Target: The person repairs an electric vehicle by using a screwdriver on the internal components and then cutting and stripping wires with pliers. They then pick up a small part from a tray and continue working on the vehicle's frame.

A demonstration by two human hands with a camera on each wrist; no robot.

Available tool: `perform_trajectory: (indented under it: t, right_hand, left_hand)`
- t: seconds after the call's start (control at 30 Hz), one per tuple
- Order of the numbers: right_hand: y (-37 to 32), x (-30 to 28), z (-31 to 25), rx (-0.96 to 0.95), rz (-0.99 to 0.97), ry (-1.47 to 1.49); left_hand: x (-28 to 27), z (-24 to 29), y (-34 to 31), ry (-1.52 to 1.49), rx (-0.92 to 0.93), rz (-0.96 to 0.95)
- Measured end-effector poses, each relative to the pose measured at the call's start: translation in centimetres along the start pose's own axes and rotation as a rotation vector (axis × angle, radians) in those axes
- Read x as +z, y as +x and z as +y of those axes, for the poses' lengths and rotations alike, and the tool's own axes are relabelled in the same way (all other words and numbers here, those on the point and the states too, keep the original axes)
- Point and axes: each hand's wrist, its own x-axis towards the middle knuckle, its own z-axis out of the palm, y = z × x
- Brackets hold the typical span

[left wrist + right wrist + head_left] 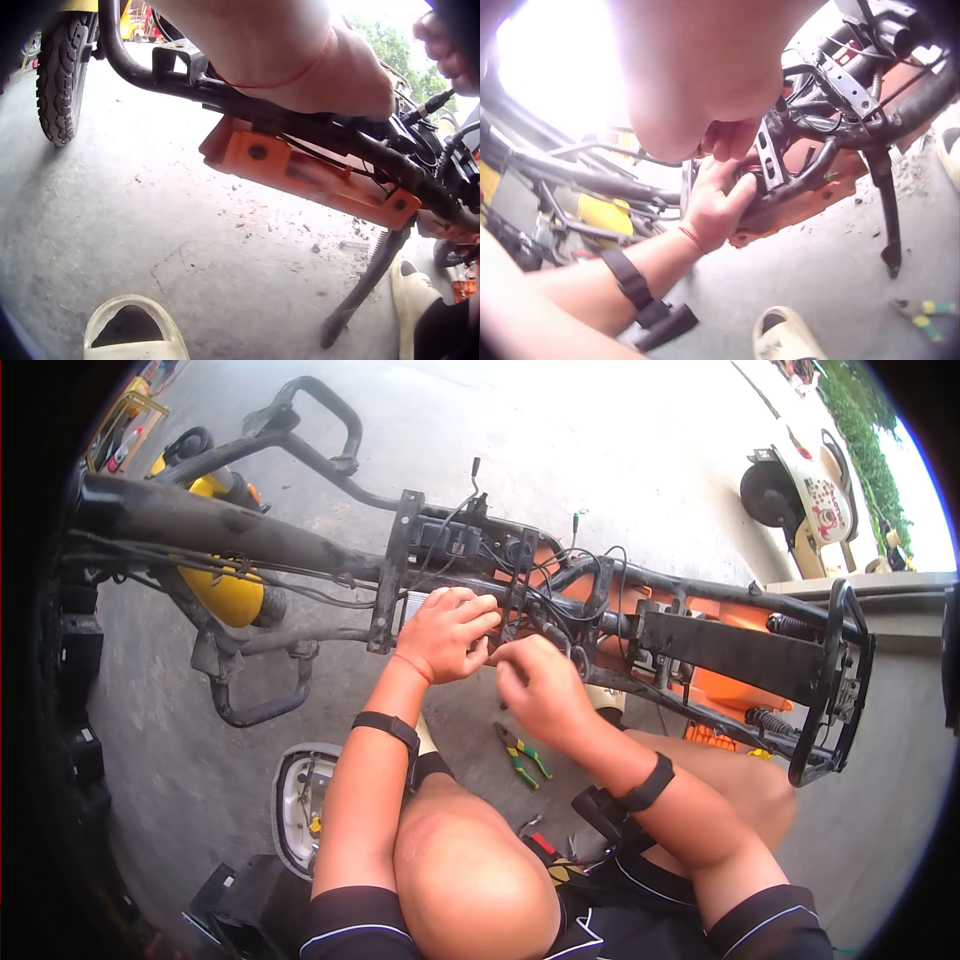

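Pliers (522, 752) on concrete (600, 440) below; wire tangle (565, 565) across the scooter frame (740, 647).

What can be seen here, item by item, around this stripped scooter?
scooter frame: one, black, across the middle
panel: one, orange, under the frame
wiring: one tangle, black, mid-frame
kickstand: one, black, down on the ground
pliers: one pair, green-yellow handles, on the ground below the hands
sandals: two, cream, on the ground
parked scooter: one, white, background upper right
wrist straps: two, black, one on each wrist
left hand: one, grips the wiring
right hand: one, fingers curled at the wiring, hold unclear
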Motion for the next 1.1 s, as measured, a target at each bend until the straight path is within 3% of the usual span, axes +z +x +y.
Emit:
perform_trajectory:
  t: [0.07,0.13,0.2,0.27,0.37,0.43,0.47,0.53,0.8,0.9,1.03,1.1]
  right_hand:
    - [1.4,-0.7,0.4,0.383,-0.104,0.405]
    - [3.3,-2.4,-0.1,0.574,-0.163,0.784]
    - [4.8,-2.7,1.3,0.51,-0.118,0.841]
    - [7.0,-3.3,1.7,0.589,-0.023,0.748]
    - [10.9,-3.6,4.4,0.597,-0.093,0.599]
    - [13.2,-3.2,4.6,0.538,-0.138,0.13]
    - [13.6,-2.9,4.7,0.536,-0.144,0.126]
    - [14.4,-2.6,3.8,-0.02,-0.125,-0.64]
    - [17.9,-0.6,6.4,-0.349,-0.39,-0.988]
    - [18.0,-1.1,6.4,-0.249,-0.454,-0.915]
    - [18.2,-1.2,6.0,-0.311,-0.423,-0.848]
    - [18.1,-1.0,5.8,-0.253,-0.432,-0.855]
  left_hand:
    - [-0.2,0.2,0.0,-0.01,-0.007,0.005]
    - [-0.1,0.1,-0.1,-0.017,-0.025,0.014]
    - [0.0,0.0,-0.3,-0.038,-0.017,-0.008]
    - [0.0,-0.1,-0.4,-0.03,-0.03,0.01]
    - [-0.1,-0.1,-0.5,-0.048,-0.035,0.011]
    - [0.1,-0.2,-0.6,-0.05,-0.033,0.036]
    - [0.2,-0.2,-0.7,-0.05,-0.04,0.04]
    - [0.4,-0.4,-0.8,-0.065,-0.032,0.054]
    - [0.7,-0.7,-1.0,-0.071,-0.026,0.066]
    - [0.6,-0.6,-1.1,-0.07,-0.027,0.069]
    - [0.7,-0.8,-1.1,-0.075,-0.022,0.075]
    - [0.7,-0.7,-1.2,-0.072,-0.025,0.075]
